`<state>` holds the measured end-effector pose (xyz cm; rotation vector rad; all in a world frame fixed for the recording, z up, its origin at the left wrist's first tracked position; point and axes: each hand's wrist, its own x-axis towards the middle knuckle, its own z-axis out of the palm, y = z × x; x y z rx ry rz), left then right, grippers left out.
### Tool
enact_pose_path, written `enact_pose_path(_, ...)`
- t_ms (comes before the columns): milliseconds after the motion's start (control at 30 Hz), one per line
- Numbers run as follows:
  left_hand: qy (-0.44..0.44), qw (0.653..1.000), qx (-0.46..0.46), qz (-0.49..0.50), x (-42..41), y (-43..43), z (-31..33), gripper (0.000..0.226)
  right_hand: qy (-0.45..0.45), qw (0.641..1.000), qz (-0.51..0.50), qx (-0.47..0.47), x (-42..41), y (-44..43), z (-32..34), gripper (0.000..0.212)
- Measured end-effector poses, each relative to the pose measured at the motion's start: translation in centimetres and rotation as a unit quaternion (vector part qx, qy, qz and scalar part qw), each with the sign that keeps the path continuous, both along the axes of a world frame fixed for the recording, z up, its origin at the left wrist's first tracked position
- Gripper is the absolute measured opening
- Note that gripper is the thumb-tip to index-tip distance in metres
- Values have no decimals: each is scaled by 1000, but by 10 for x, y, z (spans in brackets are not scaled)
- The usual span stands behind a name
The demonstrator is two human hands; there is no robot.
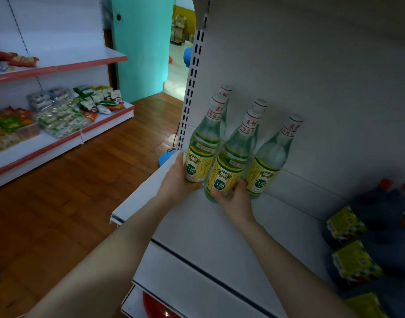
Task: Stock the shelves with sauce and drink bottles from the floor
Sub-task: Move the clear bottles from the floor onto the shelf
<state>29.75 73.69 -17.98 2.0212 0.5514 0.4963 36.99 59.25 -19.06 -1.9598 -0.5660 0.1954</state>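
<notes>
Grips left vinegar bottle (201,157) low in left hand (177,180), fingers curled round it; wraps right hand (234,199) round middle vinegar bottle (229,166), both upright at white shelf (194,226) left end. Probably full glass: heavy, slick, breakable; best held by the labelled body.

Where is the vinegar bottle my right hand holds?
Head view, centre: the vinegar bottle stands on the white shelf, between the end bottle your left hand holds and a free bottle on the right.

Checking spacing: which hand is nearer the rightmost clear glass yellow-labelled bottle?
Right. The right hand grips the middle front bottle beside the rightmost clear glass bottle; the left hand grips the leftmost front bottle, farther off.
</notes>
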Motion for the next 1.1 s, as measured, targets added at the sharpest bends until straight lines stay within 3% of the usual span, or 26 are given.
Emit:
enact_pose_path(100,100,989,99,36,-21,-3,11,77,-40,994,31,-97,1,-13,6,58)
enact_pose_path(200,162,957,231,71,-58,-13,22,64,-107,966,29,-232,-1,-32,7,53)
enact_pose_path(300,195,932,280,118,-102,-31,27,56,-147,954,37,-257,-10,-49,10,43)
enact_pose_path(467,225,908,277,220,-177,-86,27,49,-216,943,132,-214,-48,-65,25,48)
enact_pose_path(733,307,865,238,318,-284,-162,7,52,-247,899,318,-171,-157,-74,34,54)
enact_pose_path(833,322,860,219,332,-320,-178,-9,51,-244,882,371,-160,-194,-76,18,56)
enact_pose_path(1100,366,865,128,318,-380,-206,-94,54,-194,841,440,-246,-250,-84,-72,61)
